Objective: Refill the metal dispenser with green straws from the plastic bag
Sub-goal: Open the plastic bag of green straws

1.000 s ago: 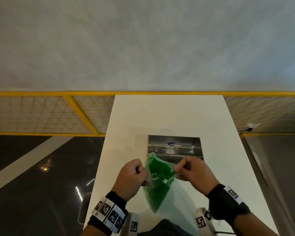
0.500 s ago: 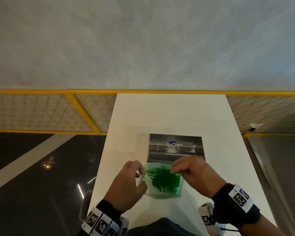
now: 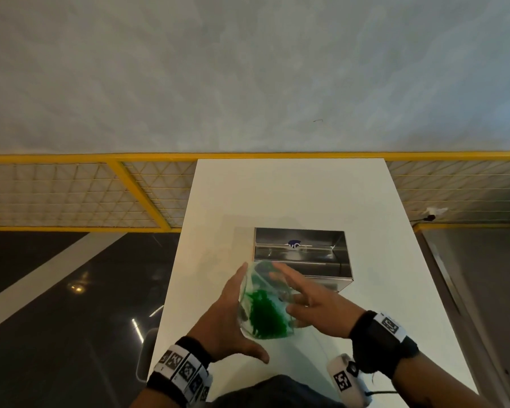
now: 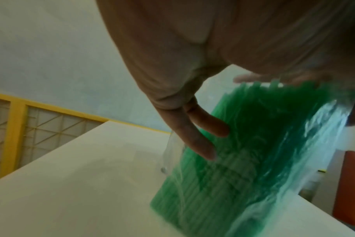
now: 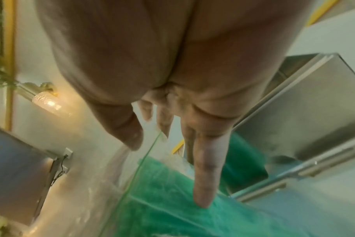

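Note:
A clear plastic bag of green straws stands upright on the white table, its mouth upward, just in front of the open metal dispenser. My left hand lies flat against the bag's left side, fingers straight and thumb spread toward me. My right hand is on the bag's right side with straight, spread fingers at its mouth. In the left wrist view my left hand's fingers press the bag. The right wrist view shows my right hand over the bag, beside the dispenser.
A yellow mesh railing runs behind the table, with dark glossy floor to the left. The table's right edge borders a grey ledge. A lit wall lamp shows in the right wrist view.
Both hands let go of their pinch on the bag's top edge and straightened. The bag went from hanging tilted to standing upright between my flat hands, nearer the dispenser.

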Action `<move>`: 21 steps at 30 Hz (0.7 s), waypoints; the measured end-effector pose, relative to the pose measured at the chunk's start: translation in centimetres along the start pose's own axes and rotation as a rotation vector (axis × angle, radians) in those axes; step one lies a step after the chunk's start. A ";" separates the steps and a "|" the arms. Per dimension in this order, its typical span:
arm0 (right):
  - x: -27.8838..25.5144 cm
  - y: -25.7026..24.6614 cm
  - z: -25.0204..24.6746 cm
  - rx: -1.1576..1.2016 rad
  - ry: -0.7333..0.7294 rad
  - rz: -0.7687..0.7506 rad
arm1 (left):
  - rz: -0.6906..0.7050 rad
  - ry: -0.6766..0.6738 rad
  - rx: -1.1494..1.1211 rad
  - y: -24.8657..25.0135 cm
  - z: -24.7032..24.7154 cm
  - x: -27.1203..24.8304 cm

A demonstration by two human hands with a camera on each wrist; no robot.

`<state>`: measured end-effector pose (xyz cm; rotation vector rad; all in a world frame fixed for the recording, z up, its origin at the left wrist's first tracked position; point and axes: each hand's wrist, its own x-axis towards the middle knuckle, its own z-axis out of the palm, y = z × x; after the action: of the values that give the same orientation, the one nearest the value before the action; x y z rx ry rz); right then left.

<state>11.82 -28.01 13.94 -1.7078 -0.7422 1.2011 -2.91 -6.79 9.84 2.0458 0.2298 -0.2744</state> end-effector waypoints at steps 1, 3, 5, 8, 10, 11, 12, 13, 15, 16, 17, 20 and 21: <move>0.2 0.3 0.1 0.073 -0.002 0.007 | 0.026 -0.005 -0.002 -0.3 0.2 0.5; 0.4 1.1 0.1 0.210 -0.012 0.024 | 0.081 0.027 -0.046 -0.9 0.8 1.5; 0.4 2.2 0.2 0.264 -0.058 0.018 | 0.096 0.100 -0.093 -1.2 1.4 2.2; 0.3 3.8 0.5 0.020 -0.094 0.019 | 0.090 0.167 -0.083 -1.7 2.0 2.7; 0.4 4.4 0.8 -0.186 -0.023 0.020 | 0.090 0.179 -0.095 -1.9 2.5 2.9; 0.6 4.8 1.0 -0.231 0.016 0.008 | 0.096 0.186 -0.100 -1.8 2.8 3.0; 0.9 5.1 1.1 -0.249 0.043 -0.008 | 0.109 0.199 -0.100 -1.7 3.1 3.1; 1.2 5.3 1.3 -0.268 0.060 -0.012 | 0.107 0.211 -0.099 -1.7 3.4 3.1; 1.8 5.7 1.5 -0.310 0.074 0.002 | 0.080 0.221 -0.111 -2.2 3.9 3.0; 2.1 6.0 1.5 -0.320 0.082 0.011 | 0.068 0.218 -0.118 -2.5 4.1 3.0; 2.3 6.3 1.6 -0.323 0.092 0.025 | 0.053 0.211 -0.121 -3.0 4.3 3.0; 2.8 6.9 1.5 -0.331 0.122 0.020 | 0.001 0.203 -0.147 -3.7 4.6 3.3; 2.9 6.9 1.3 -0.326 0.126 -0.002 | -0.007 0.199 -0.150 -3.6 4.6 3.4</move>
<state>11.45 -28.04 6.32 -2.0277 -0.8992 0.9998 -1.12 -8.97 3.71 1.9235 0.3690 -0.0545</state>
